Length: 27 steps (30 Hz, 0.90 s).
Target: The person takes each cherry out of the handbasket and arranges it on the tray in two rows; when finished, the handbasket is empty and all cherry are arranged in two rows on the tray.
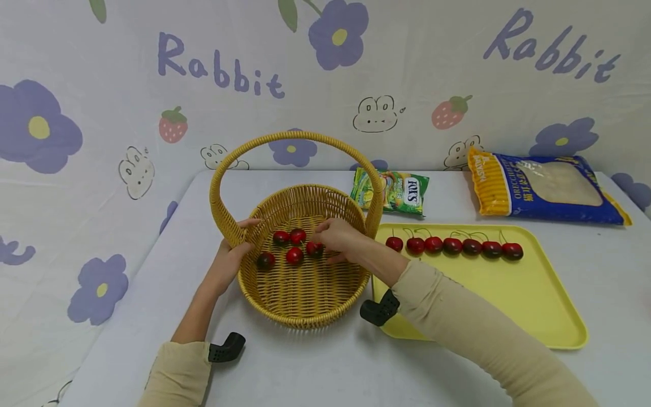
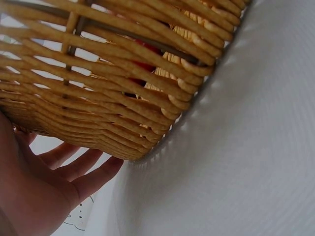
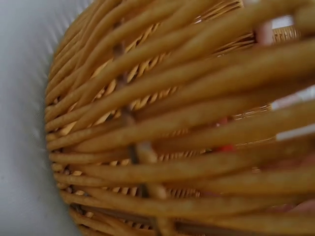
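Note:
A round wicker basket (image 1: 304, 322) with a tall arched handle stands on the table, several dark red cherries (image 1: 294, 256) lying on its floor. My left hand (image 1: 231, 257) grips the basket's left side by the handle's foot. In the left wrist view, the fingers of that left hand (image 2: 64, 182) spread along the outside of the woven wall. My right hand (image 1: 343, 240) reaches inside over the right rim, its fingertips pinching at a cherry (image 1: 314, 249). Whether they hold the fruit or its stem is hidden. In the right wrist view, the basket wall (image 3: 172, 128) covers most of that hand.
To the right lies a yellow tray (image 1: 488, 299) with a row of stemmed cherries (image 1: 452, 245) along its far side, partly under my right forearm. Behind the basket is a green snack packet (image 1: 402, 192). A blue and yellow pasta bag (image 1: 551, 189) lies at the back right.

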### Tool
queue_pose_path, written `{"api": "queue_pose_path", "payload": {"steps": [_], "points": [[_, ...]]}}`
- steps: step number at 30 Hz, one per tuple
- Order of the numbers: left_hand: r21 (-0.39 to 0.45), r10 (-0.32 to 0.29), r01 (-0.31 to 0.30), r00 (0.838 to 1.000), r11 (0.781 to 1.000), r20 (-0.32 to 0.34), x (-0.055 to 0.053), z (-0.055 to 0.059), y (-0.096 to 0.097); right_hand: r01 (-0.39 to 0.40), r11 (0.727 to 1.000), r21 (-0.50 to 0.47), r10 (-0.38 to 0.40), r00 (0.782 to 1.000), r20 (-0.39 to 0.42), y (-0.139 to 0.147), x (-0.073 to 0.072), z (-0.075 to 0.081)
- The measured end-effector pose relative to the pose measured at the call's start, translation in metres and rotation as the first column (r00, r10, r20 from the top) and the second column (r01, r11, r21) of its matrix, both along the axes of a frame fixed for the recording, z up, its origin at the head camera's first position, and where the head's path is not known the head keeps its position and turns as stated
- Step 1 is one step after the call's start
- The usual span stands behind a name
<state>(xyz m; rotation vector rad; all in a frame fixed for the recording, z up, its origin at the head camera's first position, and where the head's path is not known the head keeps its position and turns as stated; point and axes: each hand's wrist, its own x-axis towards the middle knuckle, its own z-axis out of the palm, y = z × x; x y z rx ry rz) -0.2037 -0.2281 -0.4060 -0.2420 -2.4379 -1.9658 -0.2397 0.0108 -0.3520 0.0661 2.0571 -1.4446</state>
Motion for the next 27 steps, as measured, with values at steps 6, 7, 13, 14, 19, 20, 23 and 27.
{"api": "queue_pose_path", "payload": {"steps": [6, 7, 13, 14, 19, 20, 23, 27], "points": [[-0.002, 0.001, -0.001, 1.0, 1.0, 0.001, 0.001, 0.001, 0.001, -0.041, 0.999, 0.023, 0.041, 0.999, 0.01, 0.001, -0.002, -0.005], [-0.001, 0.0, 0.0, 1.0, 1.0, -0.001, 0.001, 0.001, 0.001, -0.043, 0.999, 0.023, 0.043, 0.999, 0.012, 0.001, -0.003, -0.006], [0.002, 0.002, -0.002, 1.0, 1.0, 0.0, 0.001, 0.001, 0.002, -0.043, 0.998, 0.036, 0.043, 0.999, -0.007, -0.001, -0.004, -0.01], [0.001, 0.004, -0.004, 1.0, 1.0, 0.001, 0.001, 0.002, 0.001, -0.042, 0.998, 0.042, 0.043, 0.999, -0.017, -0.001, -0.004, -0.011], [-0.002, 0.011, -0.011, 1.0, 1.0, 0.005, 0.001, 0.002, 0.001, -0.041, 0.996, 0.081, 0.047, 0.996, -0.07, -0.004, -0.003, -0.013], [-0.003, 0.011, -0.011, 1.0, 1.0, 0.006, 0.001, 0.002, 0.001, -0.042, 0.995, 0.09, 0.049, 0.996, -0.079, -0.004, -0.003, -0.013], [-0.004, 0.013, -0.013, 1.0, 1.0, 0.009, 0.001, 0.002, 0.001, -0.061, 0.99, 0.127, 0.074, 0.992, -0.1, -0.005, -0.003, -0.015], [-0.005, 0.013, -0.013, 1.0, 1.0, 0.007, 0.001, 0.002, 0.001, -0.085, 0.98, 0.181, 0.11, 0.985, -0.132, -0.005, -0.005, -0.016]]}}
